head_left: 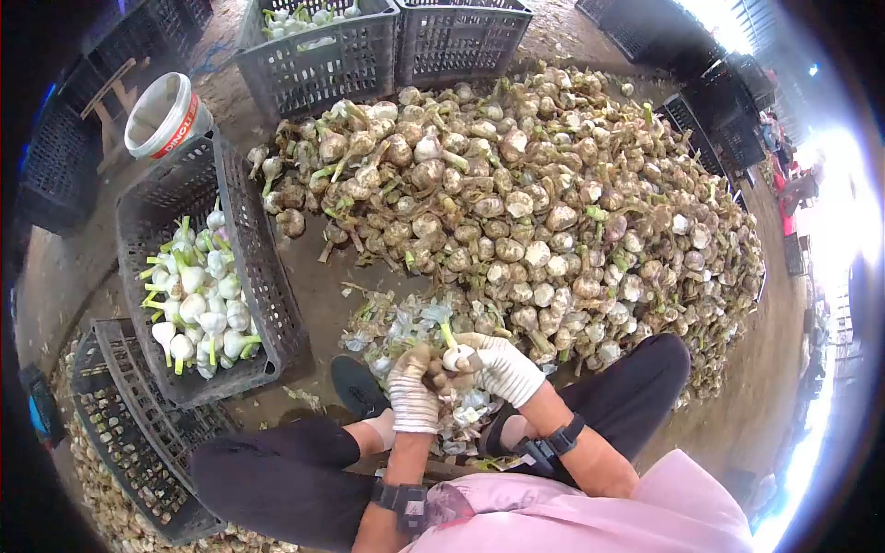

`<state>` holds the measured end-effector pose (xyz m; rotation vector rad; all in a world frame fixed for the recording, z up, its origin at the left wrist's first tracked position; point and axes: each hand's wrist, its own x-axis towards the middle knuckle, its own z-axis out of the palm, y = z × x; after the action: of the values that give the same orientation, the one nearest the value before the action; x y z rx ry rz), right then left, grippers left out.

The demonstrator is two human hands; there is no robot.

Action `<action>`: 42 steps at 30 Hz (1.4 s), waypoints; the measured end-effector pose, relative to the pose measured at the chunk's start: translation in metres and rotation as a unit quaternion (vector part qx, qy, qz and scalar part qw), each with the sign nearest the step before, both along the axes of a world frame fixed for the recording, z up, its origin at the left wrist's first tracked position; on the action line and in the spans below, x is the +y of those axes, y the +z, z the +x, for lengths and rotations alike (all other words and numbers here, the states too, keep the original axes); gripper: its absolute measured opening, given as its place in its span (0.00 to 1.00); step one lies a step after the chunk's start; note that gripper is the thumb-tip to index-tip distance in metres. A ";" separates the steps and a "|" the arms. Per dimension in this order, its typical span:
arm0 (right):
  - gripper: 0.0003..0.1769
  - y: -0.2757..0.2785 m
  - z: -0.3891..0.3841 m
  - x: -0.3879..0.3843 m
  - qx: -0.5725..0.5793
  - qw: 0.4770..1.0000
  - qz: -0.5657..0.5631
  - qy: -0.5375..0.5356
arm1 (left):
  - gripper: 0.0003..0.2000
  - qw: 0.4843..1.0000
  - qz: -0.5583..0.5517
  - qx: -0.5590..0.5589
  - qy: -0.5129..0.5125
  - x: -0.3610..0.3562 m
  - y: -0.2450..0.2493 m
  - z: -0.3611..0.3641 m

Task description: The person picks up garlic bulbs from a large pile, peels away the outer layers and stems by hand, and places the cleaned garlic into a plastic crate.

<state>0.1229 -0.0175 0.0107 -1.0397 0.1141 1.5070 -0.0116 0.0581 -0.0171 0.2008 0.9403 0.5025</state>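
Note:
A white garlic bulb (458, 356) with a short green stem pointing up is held between my two gloved hands, over my lap. My left hand (414, 392), in a dirty striped glove, has its fingers closed against the bulb's left side. From the right, my right hand (501, 366), in a matching glove, closes its fingers round the bulb. Loose papery skins (406, 323) lie on the ground just beyond and beneath the hands. Past them rises a large heap of unpeeled, soil-stained garlic (516, 221).
At the left, a black crate (267, 267) holds cleaned white garlic bulbs (207, 300). Behind it stands a white bucket (166, 120). Another black crate (138, 433) is at the lower left, and more crates (318, 69) line the back. A person is in the far right background.

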 end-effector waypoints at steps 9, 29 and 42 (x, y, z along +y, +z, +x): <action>0.25 -0.017 -0.028 0.013 -0.552 0.818 -0.047 0.151 | 0.10 0.906 0.291 0.305 -0.025 0.007 -0.020 -0.001; 0.16 0.056 0.102 0.147 -0.777 0.577 0.177 0.180 | 0.14 0.989 -0.068 0.122 0.050 0.001 -0.055 -0.020; 0.13 -0.146 0.016 0.046 -0.747 0.347 -0.136 0.551 | 0.10 0.983 -0.014 0.175 0.046 -0.001 -0.034 -0.005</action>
<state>0.1389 0.0286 -0.1355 -2.6658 -2.1110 0.7748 -0.0164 0.0568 -0.0506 0.2261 1.3040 0.5496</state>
